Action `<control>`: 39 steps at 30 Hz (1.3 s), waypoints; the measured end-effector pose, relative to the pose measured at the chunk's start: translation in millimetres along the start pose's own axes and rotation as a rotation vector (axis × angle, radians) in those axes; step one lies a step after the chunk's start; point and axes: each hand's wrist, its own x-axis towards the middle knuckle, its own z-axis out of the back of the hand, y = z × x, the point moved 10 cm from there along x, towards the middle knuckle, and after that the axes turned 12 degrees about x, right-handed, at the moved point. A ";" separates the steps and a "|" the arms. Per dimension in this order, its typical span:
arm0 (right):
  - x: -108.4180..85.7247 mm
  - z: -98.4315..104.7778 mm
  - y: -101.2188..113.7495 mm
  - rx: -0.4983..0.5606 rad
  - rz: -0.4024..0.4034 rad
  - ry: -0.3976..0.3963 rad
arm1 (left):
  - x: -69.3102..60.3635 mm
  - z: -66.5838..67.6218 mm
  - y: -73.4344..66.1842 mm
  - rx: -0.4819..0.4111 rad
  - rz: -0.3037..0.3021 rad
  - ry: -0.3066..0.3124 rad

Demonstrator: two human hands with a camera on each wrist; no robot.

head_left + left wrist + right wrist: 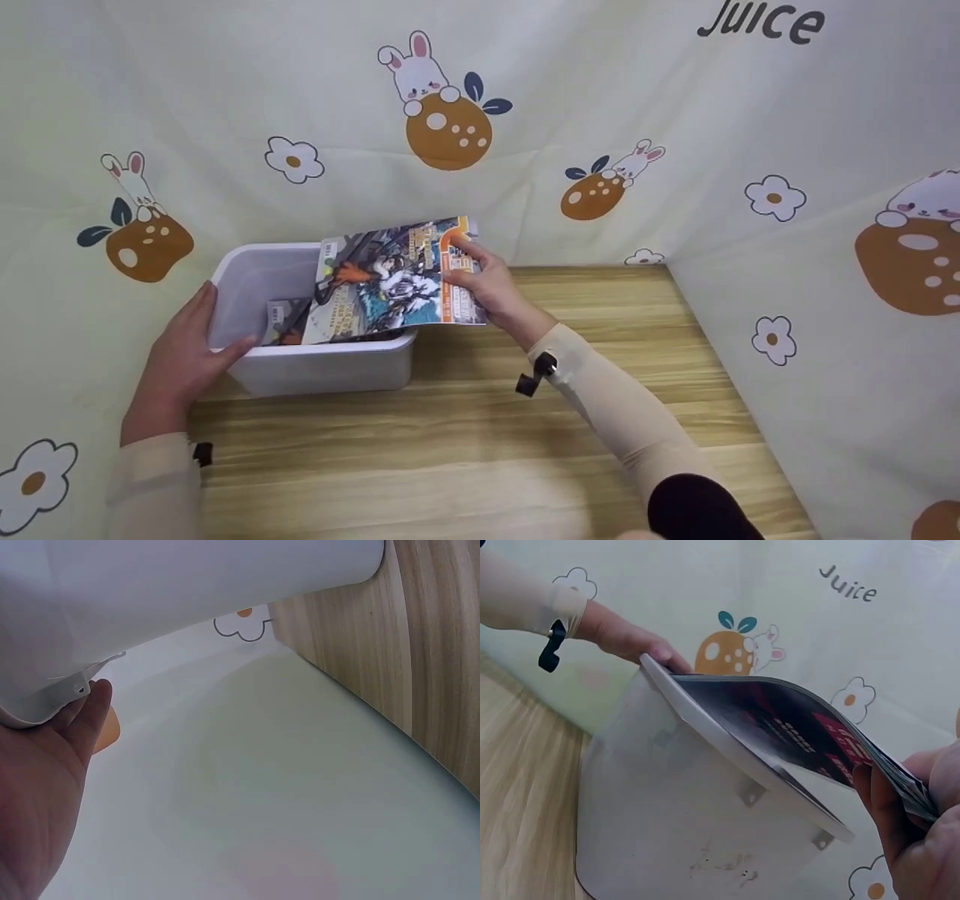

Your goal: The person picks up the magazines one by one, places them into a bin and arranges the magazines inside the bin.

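Observation:
A magazine [382, 285] with a colourful illustrated cover lies tilted over the right end of a white plastic storage bin [322, 371]. My right hand [495, 289] grips its right edge, thumb on the cover and fingers underneath. In the right wrist view the magazine [780, 712] bows upward from the bin's rim to that hand [907, 832]. Part of another printed cover [281, 322] shows inside the bin below. My left hand [180, 352] holds the bin's near left corner, thumb along the front rim. From the left wrist, its fingers [94, 716] press beneath the rim.
The bin stands on a wood-grain tabletop [525, 435]. Behind and to both sides hangs a pale cloth [525, 97] printed with rabbits, oranges and flowers. The cloth's back wall rises close behind the bin.

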 end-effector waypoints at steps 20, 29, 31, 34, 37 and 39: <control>12.2 -47.2 -31.3 -0.089 -0.108 -0.036 | 2.2 -1.8 4.9 -0.013 -0.006 0.001; 12.3 -76.3 -35.6 -0.238 -0.035 -0.054 | 2.6 -0.9 1.4 -0.014 -0.018 -0.011; 12.5 -82.5 -36.6 -0.270 -0.018 -0.056 | 1.9 -0.9 1.0 -0.013 -0.020 -0.013; 12.3 -91.6 -39.6 -0.289 -0.016 -0.054 | 0.3 -0.9 1.0 -0.009 -0.021 -0.012; 12.8 -98.9 -41.8 -0.280 -0.022 -0.067 | 0.1 0.3 0.0 -0.006 -0.023 -0.016; 13.9 -103.7 -42.4 -0.257 -0.020 -0.075 | 0.6 1.3 -0.9 -0.002 -0.021 -0.018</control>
